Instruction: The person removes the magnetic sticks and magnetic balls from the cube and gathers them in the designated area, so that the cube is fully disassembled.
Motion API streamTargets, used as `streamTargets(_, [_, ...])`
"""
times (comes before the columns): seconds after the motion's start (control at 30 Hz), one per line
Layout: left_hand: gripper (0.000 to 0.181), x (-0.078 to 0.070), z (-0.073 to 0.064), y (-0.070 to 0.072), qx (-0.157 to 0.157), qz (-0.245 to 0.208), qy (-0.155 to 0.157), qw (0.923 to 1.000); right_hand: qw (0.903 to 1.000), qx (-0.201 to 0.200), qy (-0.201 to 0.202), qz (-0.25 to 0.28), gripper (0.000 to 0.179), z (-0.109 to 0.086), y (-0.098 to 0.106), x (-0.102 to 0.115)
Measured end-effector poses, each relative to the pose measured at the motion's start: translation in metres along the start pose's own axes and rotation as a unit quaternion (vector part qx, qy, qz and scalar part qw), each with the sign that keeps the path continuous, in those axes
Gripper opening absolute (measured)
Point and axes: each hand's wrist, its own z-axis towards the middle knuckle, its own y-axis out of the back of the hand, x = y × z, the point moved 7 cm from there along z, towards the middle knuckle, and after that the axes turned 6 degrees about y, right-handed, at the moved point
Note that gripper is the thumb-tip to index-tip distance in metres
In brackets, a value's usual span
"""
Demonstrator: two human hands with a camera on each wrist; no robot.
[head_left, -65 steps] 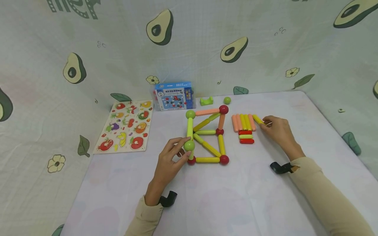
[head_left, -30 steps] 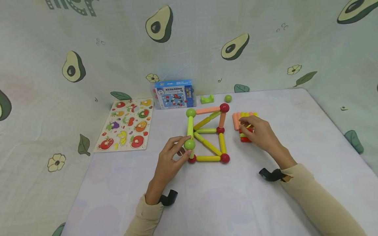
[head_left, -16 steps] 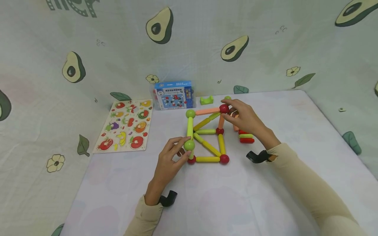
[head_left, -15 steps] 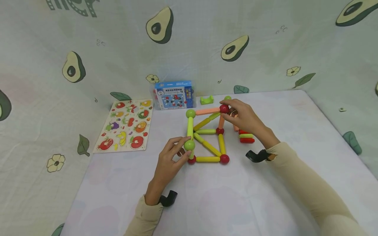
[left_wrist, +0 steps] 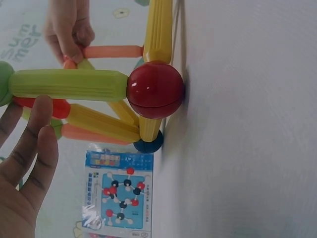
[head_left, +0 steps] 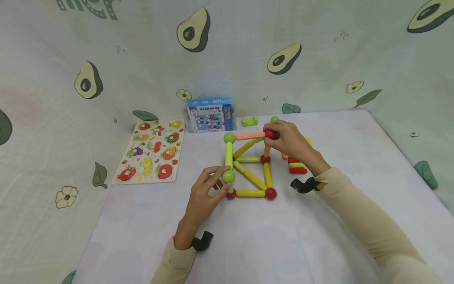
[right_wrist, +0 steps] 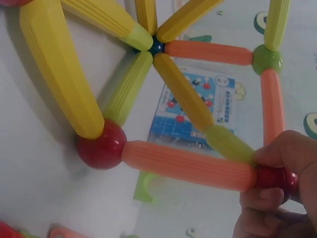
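Observation:
A frame of magnetic sticks and balls (head_left: 250,193) stands mid-table. My left hand (head_left: 203,197) pinches the green ball (head_left: 228,176) at its upper front left corner between thumb and finger. Below that ball, an upright green stick (left_wrist: 69,84) runs to a red ball (left_wrist: 155,90) on the table. At the upper back right corner, my right hand (head_left: 291,140) grips a red ball (head_left: 270,134), mostly covered by the fingers. An orange stick (right_wrist: 190,166), a green-ended diagonal (right_wrist: 230,145) and another orange stick (right_wrist: 273,101) meet at that gripped ball.
Loose red and green short sticks (head_left: 297,165) lie right of the frame, partly behind my right forearm. Farther back are a green curved piece (head_left: 250,121), a green ball (head_left: 274,119) and a blue box (head_left: 209,115). A fruit puzzle board (head_left: 149,152) lies left.
My right hand has moved left from the row of loose sticks to the frame's red ball, and its fingers have closed round it. My left hand stays at the green ball.

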Motion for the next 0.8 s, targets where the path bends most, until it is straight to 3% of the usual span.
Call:
streamTargets(0.6, [0.050, 0.001, 0.000, 0.000, 0.003, -0.002, 0.020, 0.9998, 0.9999, 0.006, -0.014, -0.001, 0.025, 0.001, 0.001, -0.004])
streamTargets(0.8, [0.048, 0.001, 0.001, 0.000, 0.005, -0.005, 0.012, 0.9999, 0.9988, 0.033, -0.034, 0.011, 0.027, 0.002, 0.001, -0.009])
